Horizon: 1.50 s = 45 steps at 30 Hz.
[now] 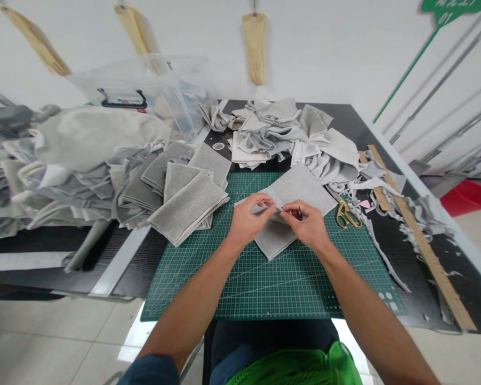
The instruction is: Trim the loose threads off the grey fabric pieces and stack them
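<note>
White wall (316, 48), pale tiled floor (52, 342).

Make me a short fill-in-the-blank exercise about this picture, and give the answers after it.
1. The left hand and right hand pinch gray cloth above a cutting mat colored ____.
2. The scissors lie to the ____ of the right hand.
3. Folded pieces lie to the ____ of the left hand.
4. The bucket is colored ____.

Answers: green; right; left; red.
</note>
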{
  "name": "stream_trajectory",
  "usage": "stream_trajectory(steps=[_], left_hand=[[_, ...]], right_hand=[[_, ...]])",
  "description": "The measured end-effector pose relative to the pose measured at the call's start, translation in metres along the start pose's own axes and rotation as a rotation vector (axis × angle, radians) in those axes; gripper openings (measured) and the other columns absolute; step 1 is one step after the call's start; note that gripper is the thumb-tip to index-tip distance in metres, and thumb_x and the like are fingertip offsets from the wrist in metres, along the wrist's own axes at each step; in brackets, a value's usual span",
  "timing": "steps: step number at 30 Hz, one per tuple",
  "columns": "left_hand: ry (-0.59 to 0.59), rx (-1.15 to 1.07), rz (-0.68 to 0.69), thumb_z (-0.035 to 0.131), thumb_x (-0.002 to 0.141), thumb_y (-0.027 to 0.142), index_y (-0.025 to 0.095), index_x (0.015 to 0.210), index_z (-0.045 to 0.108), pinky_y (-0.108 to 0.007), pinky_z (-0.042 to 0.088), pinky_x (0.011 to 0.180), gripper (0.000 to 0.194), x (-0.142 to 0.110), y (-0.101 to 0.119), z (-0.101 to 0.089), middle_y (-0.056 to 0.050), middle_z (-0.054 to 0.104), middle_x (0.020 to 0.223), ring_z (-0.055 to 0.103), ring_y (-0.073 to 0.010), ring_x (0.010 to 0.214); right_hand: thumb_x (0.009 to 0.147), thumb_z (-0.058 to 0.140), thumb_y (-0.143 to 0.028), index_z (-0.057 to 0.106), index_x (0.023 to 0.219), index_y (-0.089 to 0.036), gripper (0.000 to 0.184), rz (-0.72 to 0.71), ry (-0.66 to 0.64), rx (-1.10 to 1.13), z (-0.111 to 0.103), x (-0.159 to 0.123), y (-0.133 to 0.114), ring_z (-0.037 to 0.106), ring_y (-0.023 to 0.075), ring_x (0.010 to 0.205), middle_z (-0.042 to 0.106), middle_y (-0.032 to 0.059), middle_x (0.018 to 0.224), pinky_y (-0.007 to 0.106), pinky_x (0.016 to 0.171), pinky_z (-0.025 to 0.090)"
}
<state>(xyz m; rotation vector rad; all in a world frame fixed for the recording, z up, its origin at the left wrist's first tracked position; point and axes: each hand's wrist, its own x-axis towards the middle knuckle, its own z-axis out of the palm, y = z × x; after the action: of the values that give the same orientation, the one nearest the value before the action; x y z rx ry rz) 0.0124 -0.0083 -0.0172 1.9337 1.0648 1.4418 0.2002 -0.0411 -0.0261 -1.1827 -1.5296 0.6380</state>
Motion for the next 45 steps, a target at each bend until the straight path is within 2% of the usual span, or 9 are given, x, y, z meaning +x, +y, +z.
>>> stream_trajectory(steps=[3,6,11,16,20,28,38,41,45], left_hand=[[0.081,-0.021,-0.035,0.079,0.082,0.027,0.021,0.100,0.076,-0.026,0.053,0.068,0.019,0.000,0.004,-0.003,0.001,0.069,0.077,0.062,-0.0123,0.069],[-0.005,-0.217,-0.217,0.071,0.091,0.034,0.019,0.108,0.077,-0.022,0.043,0.049,0.024,-0.001,0.009,-0.003,0.004,0.061,0.056,0.052,-0.0089,0.046],[-0.212,-0.525,-0.393,0.070,0.089,0.036,0.016,0.107,0.077,-0.023,0.048,0.048,0.028,-0.001,0.011,0.000,-0.004,0.075,0.075,0.065,-0.0133,0.055],[-0.179,-0.528,-0.305,0.081,0.077,0.024,0.017,0.097,0.074,-0.027,0.056,0.070,0.022,0.000,0.007,0.002,-0.003,0.074,0.080,0.069,-0.0141,0.071],[-0.108,-0.415,-0.225,0.081,0.076,0.022,0.018,0.097,0.072,-0.026,0.053,0.071,0.024,-0.001,0.001,0.006,-0.002,0.072,0.084,0.067,-0.0132,0.074],[-0.105,-0.280,-0.106,0.068,0.081,0.014,0.018,0.100,0.074,-0.029,0.058,0.079,0.020,-0.004,-0.003,0.005,-0.005,0.075,0.091,0.072,-0.0161,0.081],[-0.131,-0.311,-0.174,0.067,0.089,0.023,0.018,0.098,0.077,-0.031,0.062,0.077,0.015,-0.004,0.001,0.004,-0.006,0.080,0.094,0.075,-0.0170,0.079],[-0.134,-0.314,-0.185,0.065,0.090,0.021,0.018,0.103,0.077,-0.030,0.062,0.074,0.018,-0.004,0.001,0.005,-0.005,0.079,0.088,0.074,-0.0158,0.075],[-0.141,-0.322,-0.186,0.061,0.092,0.019,0.017,0.107,0.077,-0.028,0.062,0.073,0.022,-0.004,0.003,0.004,-0.003,0.078,0.082,0.073,-0.0146,0.071]], right_hand=[[0.089,0.073,-0.026,0.078,0.088,-0.023,0.006,-0.149,0.120,-0.026,0.001,-0.001,0.001,0.060,0.0144,0.069,0.072,0.0022,0.083,0.030,0.064,0.048],[0.091,0.071,-0.021,0.078,0.092,-0.025,0.009,-0.271,0.184,-0.076,0.000,-0.002,0.001,0.066,0.0169,0.077,0.073,0.0035,0.086,0.032,0.069,0.051],[0.093,0.065,-0.016,0.077,0.096,-0.026,0.016,-0.361,0.110,-0.152,0.002,-0.003,-0.002,0.066,0.0181,0.080,0.073,0.0038,0.086,0.034,0.071,0.053],[0.091,0.065,-0.020,0.069,0.114,-0.024,0.024,-0.257,0.028,-0.164,0.000,-0.007,-0.008,0.063,0.0189,0.083,0.071,0.0057,0.100,0.035,0.074,0.053],[0.095,0.061,-0.029,0.054,0.131,-0.022,0.038,-0.172,-0.018,-0.075,-0.006,-0.010,-0.013,0.060,0.0182,0.081,0.069,0.0082,0.115,0.038,0.079,0.054],[0.103,0.052,-0.032,0.067,0.125,-0.023,0.029,-0.298,-0.037,-0.161,-0.009,-0.004,-0.016,0.066,0.0247,0.111,0.070,0.0112,0.119,0.044,0.096,0.055],[0.099,0.059,-0.031,0.058,0.140,-0.024,0.042,-0.295,-0.018,-0.302,-0.006,-0.009,-0.014,0.068,0.0230,0.093,0.071,0.0112,0.114,0.040,0.083,0.059],[0.097,0.063,-0.031,0.062,0.129,-0.023,0.033,-0.287,-0.008,-0.335,-0.007,-0.008,-0.013,0.067,0.0219,0.086,0.073,0.0091,0.105,0.038,0.078,0.059],[0.095,0.064,-0.024,0.067,0.116,-0.023,0.022,-0.377,-0.010,-0.339,-0.007,-0.006,-0.014,0.068,0.0233,0.096,0.073,0.0096,0.108,0.040,0.085,0.059]])
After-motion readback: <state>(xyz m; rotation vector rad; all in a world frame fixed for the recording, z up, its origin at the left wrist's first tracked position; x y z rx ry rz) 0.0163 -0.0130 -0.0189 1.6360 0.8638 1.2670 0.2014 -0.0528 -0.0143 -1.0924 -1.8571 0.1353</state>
